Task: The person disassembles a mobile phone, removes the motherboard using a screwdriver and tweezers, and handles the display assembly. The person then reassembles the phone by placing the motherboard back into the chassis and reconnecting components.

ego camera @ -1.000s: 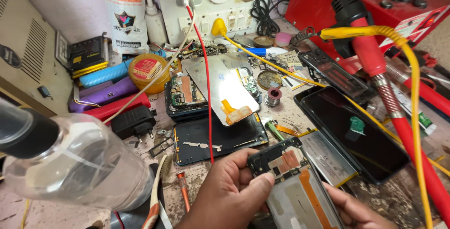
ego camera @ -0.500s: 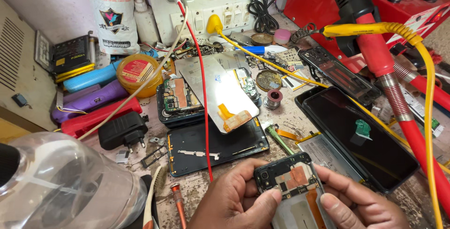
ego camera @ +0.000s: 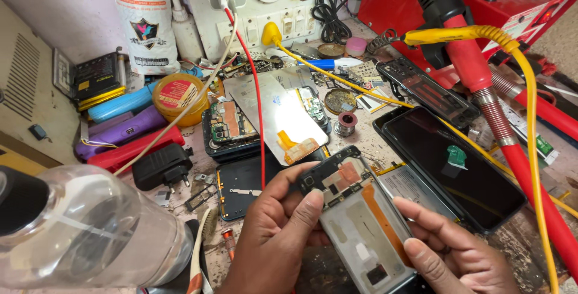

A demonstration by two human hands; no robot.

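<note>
Both hands hold an opened phone frame (ego camera: pixel 361 222) with its inner side up, showing a black top section, a grey battery bay and an orange flex strip. My left hand (ego camera: pixel 274 234) grips its upper left edge, thumb resting on the black top part. My right hand (ego camera: pixel 451 249) supports the lower right edge with its fingers on the bay. The frame hangs just above the cluttered bench.
A dark phone screen (ego camera: pixel 457 167) lies right of the frame, a silvery display panel (ego camera: pixel 277 113) and an open phone (ego camera: pixel 232 125) behind it. A clear plastic bottle (ego camera: pixel 90 234) fills the lower left. A red tool with yellow cable (ego camera: pixel 481 89) crosses the right. A black charger (ego camera: pixel 162 166) sits at left.
The view has tilted so the bench sits lower and nearer. The phone frame has risen a little in both hands, and my left thumb now lies on its black top part.
</note>
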